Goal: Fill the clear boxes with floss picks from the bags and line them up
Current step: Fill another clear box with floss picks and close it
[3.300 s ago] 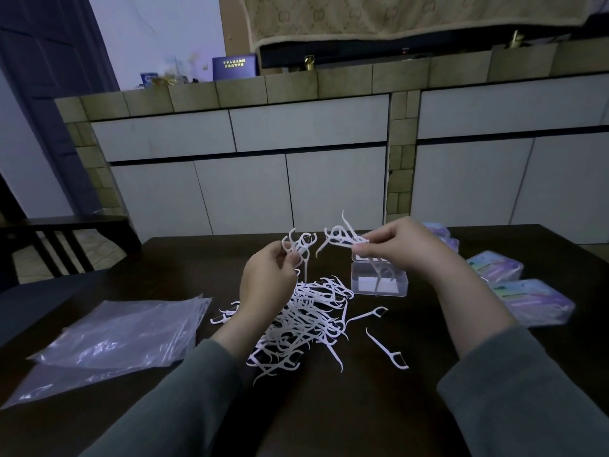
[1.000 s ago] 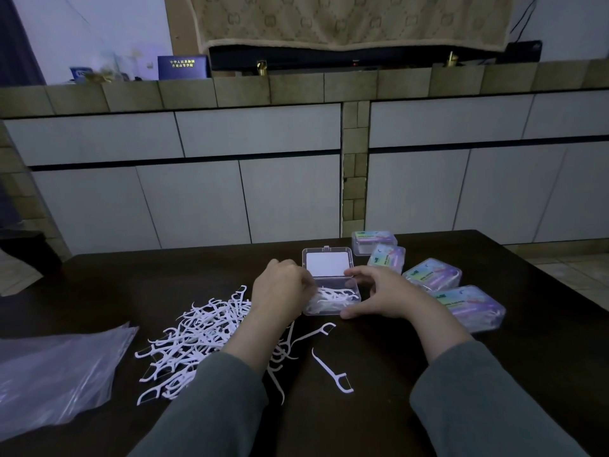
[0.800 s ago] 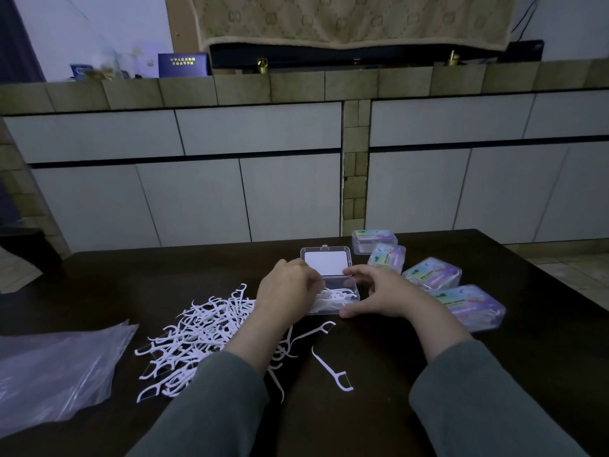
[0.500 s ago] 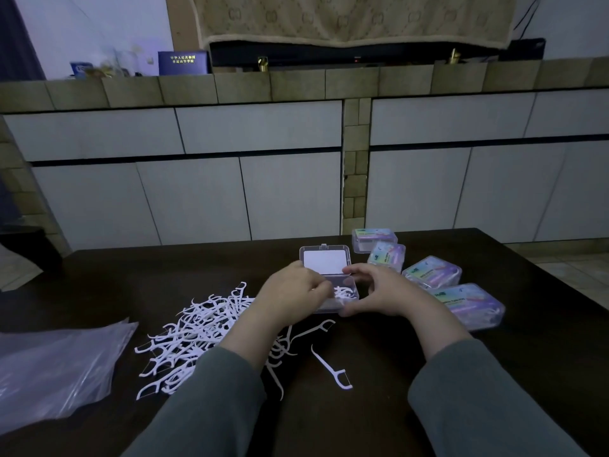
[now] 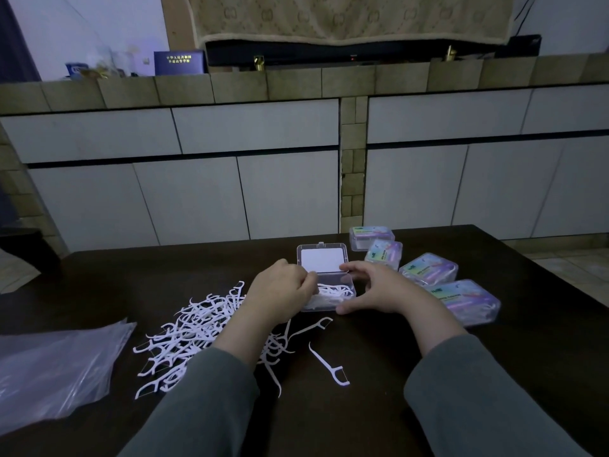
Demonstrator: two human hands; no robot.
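Observation:
An open clear box point(image 5: 346, 303) lies on the dark table point(image 5: 534, 364), its lid point(image 5: 322, 259) folded back. White floss picks point(image 5: 336, 291) lie inside it. My left hand point(image 5: 280, 293) is at the box's left end, its curled fingertips on the picks inside. My right hand point(image 5: 374, 288) spans the right end, index finger along the back edge and thumb at the front corner. A loose pile of floss picks point(image 5: 194, 334) spreads left of my left forearm. Two stray picks point(image 5: 329, 366) lie in front of the box.
Several closed boxes with coloured labels run in a row at the right, from the far one point(image 5: 372, 237) to the near one point(image 5: 461, 301). Flat clear plastic bags point(image 5: 56, 367) lie at the left table edge. White cabinets stand behind the table.
Both hands came down from holding picks in the air to the box. In the last half second my left hand drew slightly left, uncovering more picks in the box.

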